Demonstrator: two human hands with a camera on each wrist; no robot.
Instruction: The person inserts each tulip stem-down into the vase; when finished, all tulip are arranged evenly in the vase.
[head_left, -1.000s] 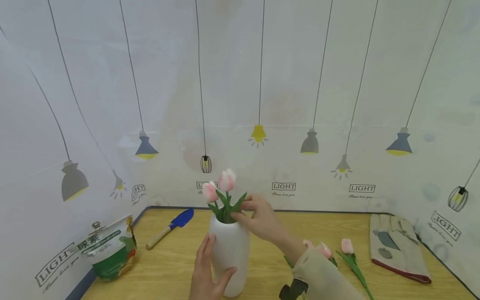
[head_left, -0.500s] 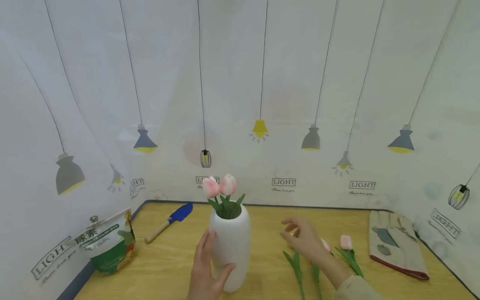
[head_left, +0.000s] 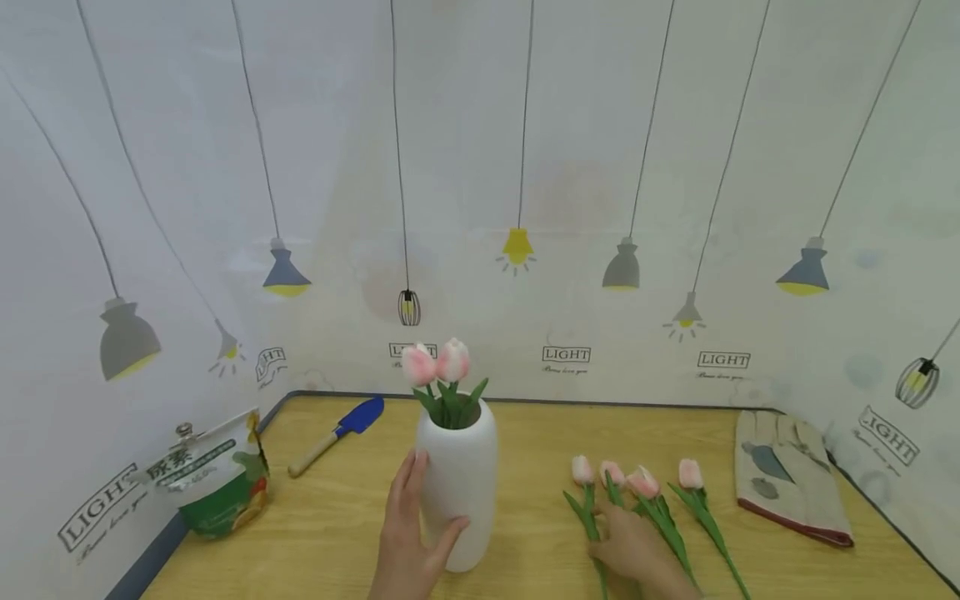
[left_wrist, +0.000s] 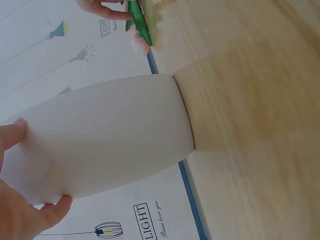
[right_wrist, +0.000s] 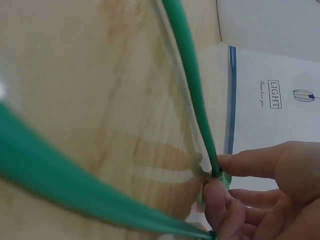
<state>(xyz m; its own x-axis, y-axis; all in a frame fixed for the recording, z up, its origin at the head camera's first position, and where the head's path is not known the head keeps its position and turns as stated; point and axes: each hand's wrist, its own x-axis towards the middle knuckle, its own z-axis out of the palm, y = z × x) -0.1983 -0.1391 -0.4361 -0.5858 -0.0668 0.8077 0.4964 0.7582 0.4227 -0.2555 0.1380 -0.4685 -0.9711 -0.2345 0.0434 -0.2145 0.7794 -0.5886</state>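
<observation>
A white vase [head_left: 459,492] stands upright with two pink-and-white tulips [head_left: 453,360] in its mouth. My left hand [head_left: 412,533] grips its left side, thumb and fingers round the wall; the left wrist view shows the vase's base [left_wrist: 175,112] on the wooden table. To the right, several tulips lie side by side. My right hand [head_left: 633,546] is low over them. In the right wrist view its thumb and forefinger pinch the green stem [right_wrist: 195,85] of the leftmost tulip [head_left: 582,470]. A second stem [right_wrist: 90,187] crosses below, close to the curled fingers.
A blue trowel [head_left: 337,435] with a wooden handle lies at the back left. Beside the left wall stands a green-and-white bag [head_left: 217,479] with a clip on top. Folded work gloves [head_left: 791,479] lie at the right. A printed backdrop [head_left: 570,300] closes off the table's back.
My right hand has left the vase mouth, moved right and down to the lying tulips, and now pinches one stem. The left hand has kept its grip on the vase.
</observation>
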